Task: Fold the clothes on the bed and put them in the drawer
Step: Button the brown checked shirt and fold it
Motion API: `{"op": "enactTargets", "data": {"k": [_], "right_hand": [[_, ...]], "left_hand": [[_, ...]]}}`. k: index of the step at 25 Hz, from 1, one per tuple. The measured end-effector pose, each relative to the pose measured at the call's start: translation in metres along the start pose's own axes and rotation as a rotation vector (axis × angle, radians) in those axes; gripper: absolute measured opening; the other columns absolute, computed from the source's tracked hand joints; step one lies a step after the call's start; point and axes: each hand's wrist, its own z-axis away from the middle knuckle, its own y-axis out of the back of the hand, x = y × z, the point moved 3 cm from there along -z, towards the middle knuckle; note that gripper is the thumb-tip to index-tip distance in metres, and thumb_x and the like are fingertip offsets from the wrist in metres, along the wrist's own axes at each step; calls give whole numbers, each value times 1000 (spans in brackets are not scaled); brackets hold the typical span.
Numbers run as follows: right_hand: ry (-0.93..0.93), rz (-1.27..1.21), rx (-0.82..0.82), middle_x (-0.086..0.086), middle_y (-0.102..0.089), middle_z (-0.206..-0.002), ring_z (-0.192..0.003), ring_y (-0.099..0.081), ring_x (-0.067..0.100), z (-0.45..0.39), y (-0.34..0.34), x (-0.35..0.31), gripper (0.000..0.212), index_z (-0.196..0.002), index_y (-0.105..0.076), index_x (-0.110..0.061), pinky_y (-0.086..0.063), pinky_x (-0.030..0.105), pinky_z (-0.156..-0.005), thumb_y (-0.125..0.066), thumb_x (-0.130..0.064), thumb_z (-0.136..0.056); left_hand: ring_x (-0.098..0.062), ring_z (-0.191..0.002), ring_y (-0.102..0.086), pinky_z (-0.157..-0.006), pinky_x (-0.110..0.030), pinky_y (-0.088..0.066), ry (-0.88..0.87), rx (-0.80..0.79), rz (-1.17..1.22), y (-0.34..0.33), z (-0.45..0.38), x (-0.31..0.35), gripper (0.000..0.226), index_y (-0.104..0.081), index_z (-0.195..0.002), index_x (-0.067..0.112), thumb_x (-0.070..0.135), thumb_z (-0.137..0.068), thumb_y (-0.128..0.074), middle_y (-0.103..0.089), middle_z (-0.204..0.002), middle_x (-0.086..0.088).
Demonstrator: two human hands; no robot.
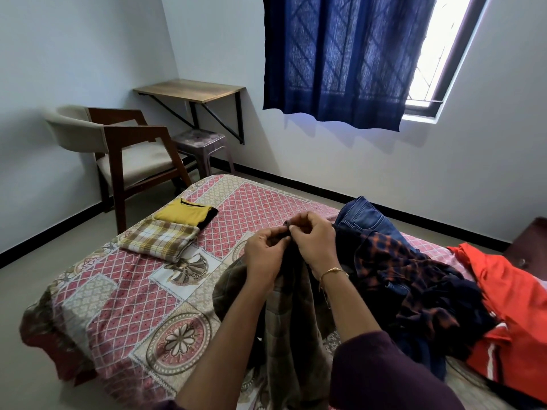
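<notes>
Both pinching the brown checked shirt (284, 294) at its top edge, left hand (265, 255) beside right hand (313, 241). Probably soft, light, floppy; best gripped at collar or shoulders, left of the unfolded pile (414, 270).

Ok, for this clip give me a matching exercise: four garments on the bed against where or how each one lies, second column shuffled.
Garments:
1. yellow T-shirt
2. blue jeans
3. orange garment
4. brown checked shirt

Place or state:
A. pinched at the top by the left hand and right hand
B. unfolded at the far right of the bed
C. folded, beside the folded plaid cloth
D. crumpled behind the navy and orange checked shirt

Pairs: 1-C, 2-D, 3-B, 4-A
</notes>
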Motion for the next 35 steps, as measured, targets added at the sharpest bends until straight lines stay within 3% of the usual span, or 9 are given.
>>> {"op": "enactTargets", "data": {"k": [4,7,13,19,22,25,30,33,35], "right_hand": [[30,29,-46,6,-68,-88,-78,-63,13,-1,2,1,32,-101,-52,-17,-51,16,-75,-69,-2,-79],[21,38,-55,3,-69,-85,-79,-66,14,-2,2,4,36,-106,-52,-14,-53,19,-78,-71,-3,-78],[-122,-290,-199,7,-70,-87,-89,-68,20,1,5,7,39,-110,-48,-14,-55,31,-85,-66,5,-80],[-149,-286,-219,5,-67,-82,-82,-65,19,1,7,6,34,-107,-50,-14,-55,32,-82,-66,2,-82],[-152,-303,-227,7,-66,-81,-80,-63,19,1,8,6,33,-103,-50,-16,-55,30,-78,-66,2,-82],[-171,-355,-251,6,-64,-79,-75,-62,15,3,8,5,34,-107,-50,-11,-55,23,-73,-65,4,-82],[-184,-373,-288,5,-63,-81,-78,-62,14,5,10,6,37,-113,-50,-8,-54,27,-80,-65,5,-82],[-212,-436,-278,5,-63,-80,-76,-62,13,5,9,6,38,-115,-50,-7,-54,21,-75,-63,7,-82],[-236,-485,-278,4,-63,-79,-75,-63,12,6,9,7,35,-114,-51,-9,-55,19,-71,-62,6,-83]], "left_hand": [[-22,-96,-66,-86,-33,-55,82,-10,147,-3,4,0,27,-64,-110,6,-5,-86,-60,-68,-102,-12],[-22,-88,-69,-81,-33,-57,63,72,188,0,6,1,24,-65,-96,14,-3,-79,-69,-71,-92,-10],[-23,-72,-69,-69,-34,-58,10,116,83,8,4,1,18,-65,-70,13,13,-67,-83,-70,-74,-11],[-16,-75,-68,-69,-21,-56,-47,58,140,8,5,2,19,-67,-77,13,-4,-74,-73,-71,-79,-7],[-15,-75,-68,-70,-22,-56,-68,95,125,6,6,1,22,-67,-78,16,-5,-76,-71,-70,-80,-7],[-11,-70,-65,-69,-22,-55,-158,197,-37,8,5,2,22,-65,-77,19,-1,-74,-75,-69,-78,-5],[-4,-68,-61,-65,0,-44,-477,227,-384,9,9,9,12,-74,-86,4,0,-74,-75,-72,-79,-6],[-12,-67,-65,-62,-4,-42,-598,229,-522,7,11,12,13,-73,-85,2,-2,-73,-75,-73,-77,-8],[-16,-63,-65,-59,-14,-43,-642,228,-578,6,11,14,13,-69,-84,1,-3,-73,-75,-70,-72,-8]]}}
